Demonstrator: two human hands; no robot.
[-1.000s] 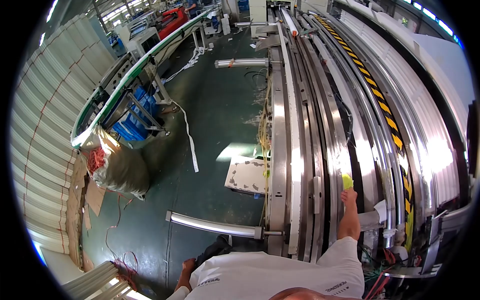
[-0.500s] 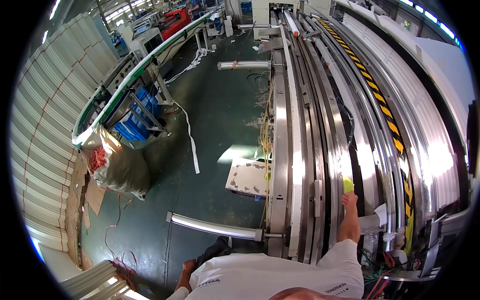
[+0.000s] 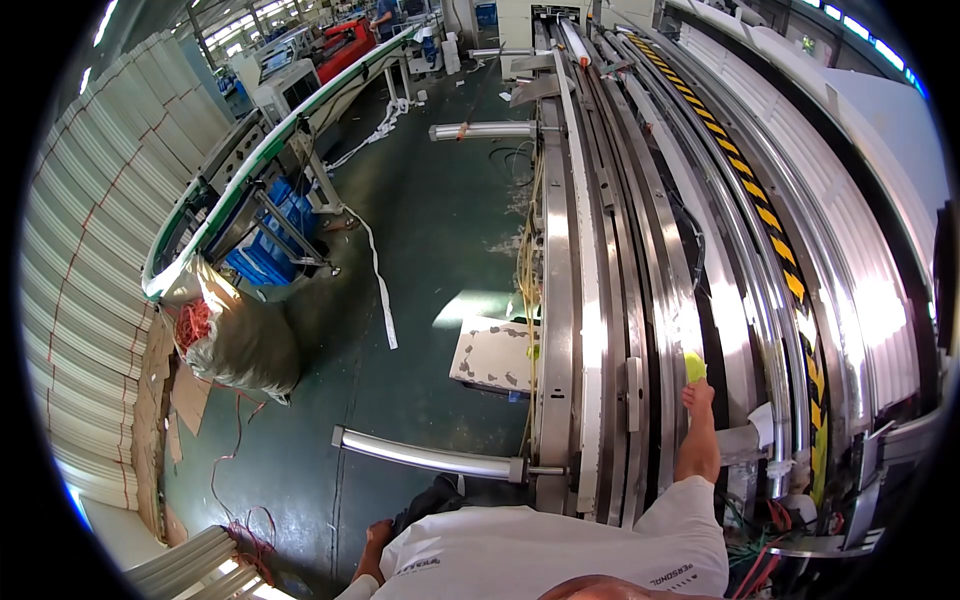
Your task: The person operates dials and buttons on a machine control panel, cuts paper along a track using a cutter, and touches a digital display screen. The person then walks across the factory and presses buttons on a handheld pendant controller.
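My right hand point(image 3: 698, 394) reaches forward over the long machine bed, its fingers closed on a small yellow-green cloth point(image 3: 694, 366). The cloth lies against a shiny metal rail point(image 3: 668, 310); whether it is a rag or a pad is hard to make out. Low at my left side hangs my left hand point(image 3: 379, 531), close to my dark-clad leg. Its fingers are too small and shadowed to read, and no held thing shows there. A short metal block point(image 3: 634, 395) sits on the rails left of my right hand.
Metal cylinders point(image 3: 430, 452) stick out leftward from the machine. A black-and-yellow striped bar point(image 3: 765, 215) runs along its right part. On the green floor stand a pale box point(image 3: 495, 352) and a stuffed sack point(image 3: 245, 340). Another person point(image 3: 385, 15) is far back.
The view has shifted very slightly. My right hand and the cloth stay at nearly the same place on the rail; my left hand remains low at my side.
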